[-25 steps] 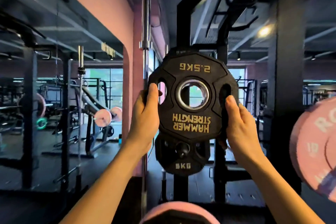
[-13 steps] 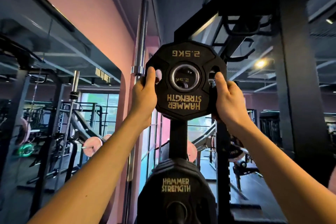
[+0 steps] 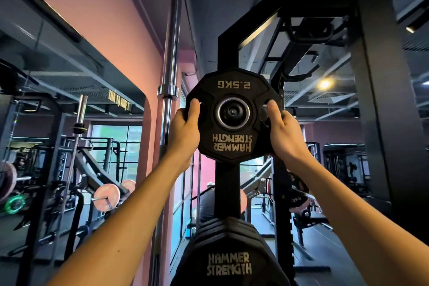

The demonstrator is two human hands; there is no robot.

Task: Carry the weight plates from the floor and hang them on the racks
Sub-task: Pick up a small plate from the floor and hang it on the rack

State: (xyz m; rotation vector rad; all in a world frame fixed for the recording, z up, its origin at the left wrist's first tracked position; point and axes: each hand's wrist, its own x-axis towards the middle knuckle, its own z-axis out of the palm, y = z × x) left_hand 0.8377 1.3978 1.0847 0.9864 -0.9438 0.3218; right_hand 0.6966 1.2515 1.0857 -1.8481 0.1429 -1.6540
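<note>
Nearest to me, low in the middle, a large black plate (image 3: 228, 260) with the words HAMMER STRENGTH already hung on the black rack post (image 3: 227, 183). Above it, at arm's reach, the person held the small 2.5 kg plate (image 3: 233, 115) upside down, flat face toward them. The left hand (image 3: 184, 131) gripped its left edge with the thumb hooked into the left grip slot, and the right hand (image 3: 282, 133) gripped the right edge in the same manner, so both hands were closed around the plate and equally near to it.

The important relation was the hole and the peg. Through the steel ring of the centre hole I could see the round end of the storage peg (image 3: 232, 112), well centred. The peg's long axis pointed straight toward the person, so in my judgement the plate needed only a straight push away, farther onto the post. How deep the peg had entered, I could not tell.

Farther left stood an upright barbell (image 3: 170, 58) against the pink wall (image 3: 111, 21).
</note>
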